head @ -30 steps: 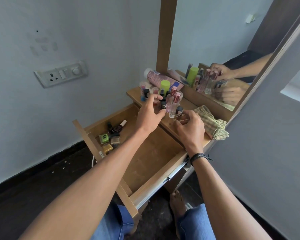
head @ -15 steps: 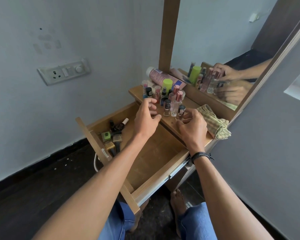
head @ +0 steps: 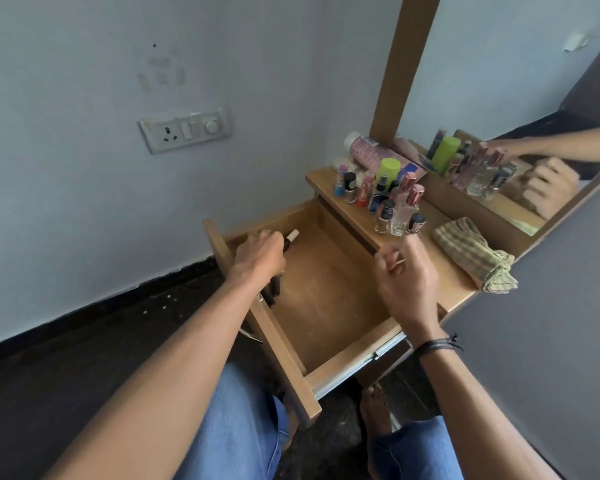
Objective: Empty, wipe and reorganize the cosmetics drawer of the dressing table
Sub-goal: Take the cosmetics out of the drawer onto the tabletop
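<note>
The drawer (head: 326,306) stood pulled well out from under the worktop (head: 456,289), its wooden floor mostly bare. On the wall to the far left sat a switch plate (head: 184,129). The left hand (head: 260,254) reached down into the drawer's far left corner, back of the hand up, fingers curled downward over the things lying there; whether they gripped anything was hidden. A white-capped bottle (head: 291,236) lay just beside its knuckles, and a few dark tubes (head: 274,289) showed below the wrist against the drawer's left wall. Further right, on the worktop behind the drawer, a cluster of small bottles (head: 385,199) stood upright close together, with a green-capped bottle (head: 390,168) among them and a pink can (head: 371,152) lying on its side at the back. The right hand (head: 407,282) hovered over the drawer's right edge, near the front bottles but apart from them, its fingers loosely curled and blurred, so I could not tell if they held anything. A dark wristband (head: 433,344) circled that wrist. A folded striped cloth (head: 471,254) lay on the worktop to the right, below the mirror (head: 499,98).
</note>
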Demonstrator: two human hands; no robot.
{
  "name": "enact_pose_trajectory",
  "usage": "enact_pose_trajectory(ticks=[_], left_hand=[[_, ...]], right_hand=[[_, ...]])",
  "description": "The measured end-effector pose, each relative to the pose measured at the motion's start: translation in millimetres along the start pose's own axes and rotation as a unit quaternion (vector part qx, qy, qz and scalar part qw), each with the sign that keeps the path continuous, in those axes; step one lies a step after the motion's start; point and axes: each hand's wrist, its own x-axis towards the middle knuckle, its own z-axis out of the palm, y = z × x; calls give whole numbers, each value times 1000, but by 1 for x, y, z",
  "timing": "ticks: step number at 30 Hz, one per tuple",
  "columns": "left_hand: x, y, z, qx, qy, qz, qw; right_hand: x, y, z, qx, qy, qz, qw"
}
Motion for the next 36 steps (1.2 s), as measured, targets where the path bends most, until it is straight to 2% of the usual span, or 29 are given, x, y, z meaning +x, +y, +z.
enact_pose_trajectory(ticks=[3, 5, 7, 12, 20, 23, 29, 33, 36], left_hand=[[1, -5, 3, 69, -37, 6, 997], [0, -5, 7, 86, -50, 2, 995], [2, -6, 9, 79, -58, -2, 995], [6, -8, 13, 56, -64, 2, 996], [9, -9, 18, 20, -82, 0, 996], [6, -9, 18, 9, -81, 10, 997], [1, -9, 17, 3, -52, 7, 999], [0, -9, 15, 0, -48, 11, 999], [1, -10, 16, 5, -54, 15, 998]], right_hand=[[-9, -9, 29, -43, -133, -19, 990], [-6, -11, 53, -89, -231, -2, 969], [3, -12, 74, -114, -296, 17, 948], [38, -16, 119, -111, -347, 43, 930], [66, -10, 165, -166, -426, -49, 888], [61, -9, 171, -196, -427, -69, 880], [51, -10, 167, -235, -377, -50, 894], [41, -12, 151, -201, -330, -1, 922], [37, -18, 135, -132, -290, 47, 947]])
